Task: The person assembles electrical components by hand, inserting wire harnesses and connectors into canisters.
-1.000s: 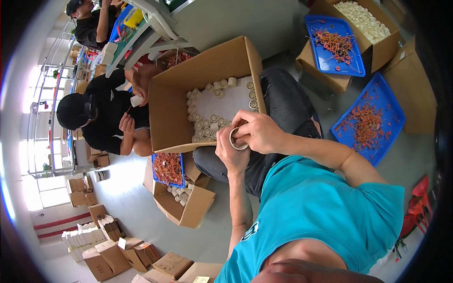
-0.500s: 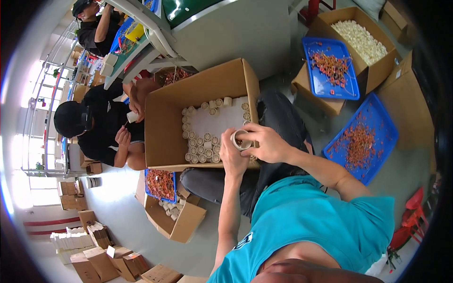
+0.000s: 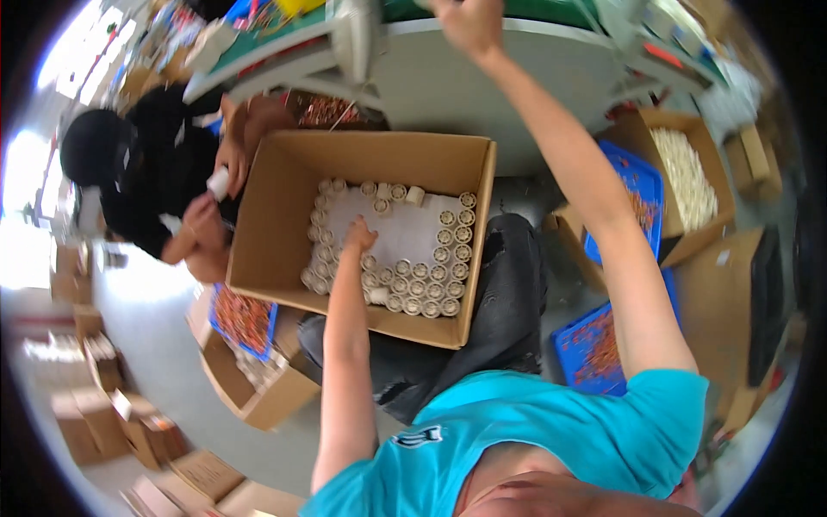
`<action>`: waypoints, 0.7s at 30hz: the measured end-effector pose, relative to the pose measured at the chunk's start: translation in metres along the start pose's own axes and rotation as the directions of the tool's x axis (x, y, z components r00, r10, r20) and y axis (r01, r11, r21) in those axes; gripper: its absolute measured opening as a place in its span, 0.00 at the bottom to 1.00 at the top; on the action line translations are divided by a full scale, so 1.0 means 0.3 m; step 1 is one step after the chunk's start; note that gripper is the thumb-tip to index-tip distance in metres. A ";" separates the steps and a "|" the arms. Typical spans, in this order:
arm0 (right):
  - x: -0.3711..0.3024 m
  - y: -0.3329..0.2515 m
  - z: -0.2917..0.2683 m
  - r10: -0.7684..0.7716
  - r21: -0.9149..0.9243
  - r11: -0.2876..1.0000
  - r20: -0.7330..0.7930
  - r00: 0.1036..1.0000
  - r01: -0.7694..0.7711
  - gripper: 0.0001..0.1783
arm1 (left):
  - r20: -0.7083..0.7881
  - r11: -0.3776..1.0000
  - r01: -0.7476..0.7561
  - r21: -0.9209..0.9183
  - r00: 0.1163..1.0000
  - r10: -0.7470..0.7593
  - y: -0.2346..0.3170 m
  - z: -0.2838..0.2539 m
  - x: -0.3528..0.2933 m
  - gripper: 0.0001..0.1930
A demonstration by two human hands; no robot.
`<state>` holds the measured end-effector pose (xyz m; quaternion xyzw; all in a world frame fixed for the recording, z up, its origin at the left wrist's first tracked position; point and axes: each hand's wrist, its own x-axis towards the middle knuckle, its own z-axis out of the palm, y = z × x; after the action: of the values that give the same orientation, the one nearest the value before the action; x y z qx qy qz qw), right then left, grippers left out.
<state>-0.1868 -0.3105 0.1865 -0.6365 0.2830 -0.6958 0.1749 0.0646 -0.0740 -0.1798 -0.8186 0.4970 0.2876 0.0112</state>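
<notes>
Inside the large cardboard box (image 3: 362, 146) stand several short white cylindrical pieces (image 3: 412, 289) with ribbed tops, packed along its sides on a white sheet (image 3: 405, 231). My left hand (image 3: 361, 235) is over that sheet, fingers apart, with nothing seen in it. My right hand (image 3: 472, 24) reaches far out over the green-topped workbench (image 3: 551, 12) at the upper edge. The frame cuts off and blurs its fingertips; a pale spot shows beside them, too unclear to name.
At the left, a co-worker (image 3: 155, 172) in black holds a white cylinder (image 3: 219, 183). Blue trays of small reddish parts (image 3: 244, 320) lie on both sides. At the right stands a carton of cream pieces (image 3: 685, 177). More cartons (image 3: 202, 474) sit at the lower left.
Both hands have parted from the white cylinder they held together. My left hand has gone leftward into the box, my right hand up to the bench. The view has shifted.
</notes>
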 end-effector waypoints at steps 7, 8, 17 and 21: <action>0.273 0.366 0.188 -0.039 -0.503 0.846 0.273 0.961 0.177 0.21 | 0.026 0.935 0.227 0.273 0.970 -0.243 -0.049 0.194 0.056 0.31; 0.253 0.398 0.218 -0.059 -0.529 0.820 0.304 0.951 0.219 0.25 | 0.038 0.934 0.245 0.260 0.964 -0.264 -0.086 0.244 0.058 0.31; 0.161 0.344 0.086 -0.277 -0.381 0.872 0.134 0.951 0.307 0.40 | -0.240 0.963 0.212 0.169 0.956 -0.168 -0.109 0.370 0.095 0.27; -0.130 0.119 -0.288 -0.217 -0.266 0.938 0.039 0.975 0.220 0.37 | -0.176 0.952 0.220 0.213 0.967 -0.184 -0.157 0.357 0.161 0.29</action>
<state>-0.2710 -0.2999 0.1311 -0.6848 0.3017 -0.6633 0.0098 0.0704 -0.0565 -0.3049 -0.8782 0.4397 0.1611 0.0974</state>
